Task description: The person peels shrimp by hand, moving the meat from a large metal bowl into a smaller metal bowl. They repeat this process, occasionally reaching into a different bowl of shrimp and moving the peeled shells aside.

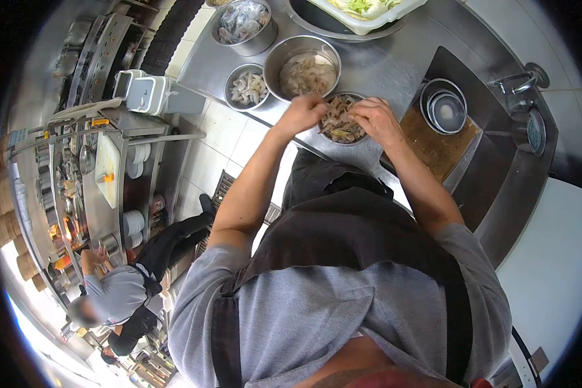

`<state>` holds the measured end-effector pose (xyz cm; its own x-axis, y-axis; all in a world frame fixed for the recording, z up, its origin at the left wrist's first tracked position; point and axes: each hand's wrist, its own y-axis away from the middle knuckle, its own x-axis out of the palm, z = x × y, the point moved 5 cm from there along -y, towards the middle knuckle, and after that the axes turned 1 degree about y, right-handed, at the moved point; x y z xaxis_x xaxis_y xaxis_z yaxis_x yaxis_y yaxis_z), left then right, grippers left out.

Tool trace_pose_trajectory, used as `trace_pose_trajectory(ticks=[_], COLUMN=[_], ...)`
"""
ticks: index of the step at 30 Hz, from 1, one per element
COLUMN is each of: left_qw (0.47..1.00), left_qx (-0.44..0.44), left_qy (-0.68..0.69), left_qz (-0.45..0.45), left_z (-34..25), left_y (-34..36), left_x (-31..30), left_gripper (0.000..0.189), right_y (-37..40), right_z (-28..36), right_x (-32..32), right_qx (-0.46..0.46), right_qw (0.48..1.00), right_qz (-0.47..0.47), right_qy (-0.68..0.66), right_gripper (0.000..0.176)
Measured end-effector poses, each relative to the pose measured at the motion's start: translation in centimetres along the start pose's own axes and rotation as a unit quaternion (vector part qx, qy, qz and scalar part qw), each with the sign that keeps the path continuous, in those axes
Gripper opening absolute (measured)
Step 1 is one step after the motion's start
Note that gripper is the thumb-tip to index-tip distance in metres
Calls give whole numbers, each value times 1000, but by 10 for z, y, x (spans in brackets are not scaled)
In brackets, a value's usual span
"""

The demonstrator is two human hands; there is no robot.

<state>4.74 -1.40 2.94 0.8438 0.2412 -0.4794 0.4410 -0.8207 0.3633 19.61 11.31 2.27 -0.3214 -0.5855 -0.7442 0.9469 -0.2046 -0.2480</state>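
My left hand [301, 115] is closed, its fingertips at the left rim of a bowl of shrimp heads and shells [343, 129]. From the right, my right hand [376, 120] pinches its fingers together over the same bowl. Whatever small thing either hand grips is too small to make out. Just beyond sits a deep metal pot [269, 64] with whole shrimp [304, 74] in cloudy liquid. To its left, a smaller metal bowl [229, 92] contains pale peeled shrimp [248, 88].
A metal pot [255, 46] with a plastic bag stands at the back left. Leafy greens [362, 6] fill a white basket at the back. On the right, nested metal bowls [445, 108] rest on a wooden board [427, 145] by the tap [527, 81]. A co-worker [126, 291] stands at left.
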Motion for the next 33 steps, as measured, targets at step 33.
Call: trace_pose_trajectory(ticks=[33], left_qw=[903], left_qx=[44], left_qy=[-322], left_qz=[-281], left_z=[-64], left_y=[-13], left_x=[-142], left_gripper=[26], right_y=[116], right_z=[-53], right_x=[-44], right_qx=[281], right_qw=[951], right_qz=[-104], right_qy=[-74], right_gripper=[29])
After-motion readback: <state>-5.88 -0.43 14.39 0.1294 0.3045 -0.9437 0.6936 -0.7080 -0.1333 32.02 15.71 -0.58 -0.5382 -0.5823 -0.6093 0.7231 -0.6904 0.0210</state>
